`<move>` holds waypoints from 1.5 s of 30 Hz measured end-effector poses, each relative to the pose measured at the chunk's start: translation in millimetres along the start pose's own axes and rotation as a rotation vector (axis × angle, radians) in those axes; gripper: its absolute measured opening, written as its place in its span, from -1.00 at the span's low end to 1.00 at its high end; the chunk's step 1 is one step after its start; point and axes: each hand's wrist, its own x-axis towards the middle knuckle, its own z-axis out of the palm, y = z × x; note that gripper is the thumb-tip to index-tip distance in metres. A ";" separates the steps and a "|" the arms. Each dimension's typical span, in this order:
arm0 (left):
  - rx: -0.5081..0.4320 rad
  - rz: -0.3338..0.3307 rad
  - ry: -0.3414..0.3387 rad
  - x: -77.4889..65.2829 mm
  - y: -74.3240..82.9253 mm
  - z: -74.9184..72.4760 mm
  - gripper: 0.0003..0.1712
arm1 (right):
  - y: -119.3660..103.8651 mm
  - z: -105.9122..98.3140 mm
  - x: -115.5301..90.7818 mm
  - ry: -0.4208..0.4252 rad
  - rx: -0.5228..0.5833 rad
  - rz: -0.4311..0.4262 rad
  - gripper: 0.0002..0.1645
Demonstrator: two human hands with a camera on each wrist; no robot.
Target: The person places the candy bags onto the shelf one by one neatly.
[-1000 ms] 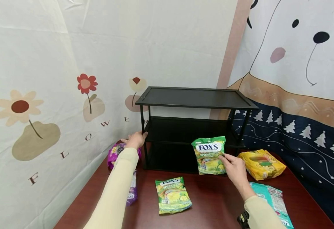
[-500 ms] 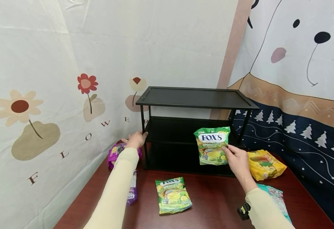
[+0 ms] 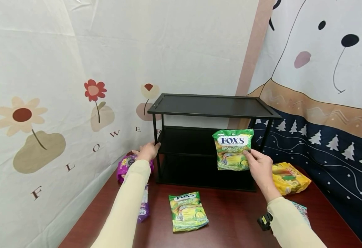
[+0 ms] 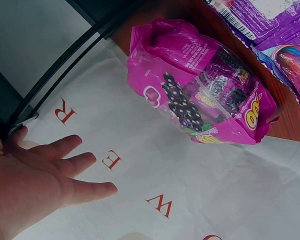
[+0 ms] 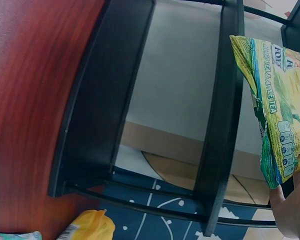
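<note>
Green printed plastic: the Fox's candy bag [image 3: 233, 150] is pinched at its right edge between the thumb and fingers of the right hand [image 3: 261, 168]. The bag is held clear of the counter [image 3: 227, 213], before the right half of the black rack [image 3: 215, 106], about level with the middle tier. Its printed front faces the wearer, brand name uppermost. The axis from top seal to bottom seal stands nearly upright, with a slight lean. Whether the bag touches the rack cannot be determined. In the right wrist view the bag is cut off by the picture edge, its printed side strip running down and slightly to the right.

The left hand [image 3: 147, 151] is at the rack's left front post, touching the frame at the thumb side; the remaining fingers are straight and spread.

Beyond the hands: a second green bag [image 3: 188, 212] lies face up on the counter in front of the rack, its lettered end toward the rack. By the left hand, a magenta bag [image 4: 205, 85] with a dark-fruit picture rests beside the rack; a purple bag [image 3: 143, 206] lies nearer the wearer, partly hidden by the left sleeve. Past the right hand are a yellow bag [image 3: 290, 178] and, partly covered by the right sleeve, a teal bag [image 3: 302, 210]. Printed cloth [image 3: 168, 41] hangs behind.
</note>
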 end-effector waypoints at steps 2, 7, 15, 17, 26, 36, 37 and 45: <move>-0.006 0.000 -0.001 0.0 -0.5 0.4 -0.33 | -1.4 -0.2 3.3 0.010 -0.003 -0.016 -0.67; 0.005 0.009 0.006 -1.0 -0.2 0.6 -0.33 | -7.2 -2.0 10.8 0.021 0.003 -0.032 -0.67; 0.011 0.004 0.012 -3.6 1.2 -1.0 -0.32 | -18.5 -6.4 21.2 -0.004 0.039 -0.012 -0.64; 0.016 0.002 0.011 -2.4 0.6 -0.4 -0.33 | -21.2 -7.0 23.9 0.000 0.052 -0.007 -0.64; 0.023 -0.010 0.017 -0.2 0.3 1.4 -0.31 | -34.4 -10.4 35.7 0.033 0.058 -0.003 -0.66; 0.016 -0.010 0.017 3.9 -2.2 3.6 -0.31 | -45.6 -15.6 48.5 0.049 0.082 0.015 -0.63; 0.014 -0.009 0.020 3.9 -2.2 3.5 -0.31 | -47.0 -16.1 49.8 0.051 0.082 0.016 -0.62; 0.008 -0.007 0.025 3.2 -2.1 3.5 -0.32 | -58.1 -18.8 63.0 0.066 0.089 0.026 -0.62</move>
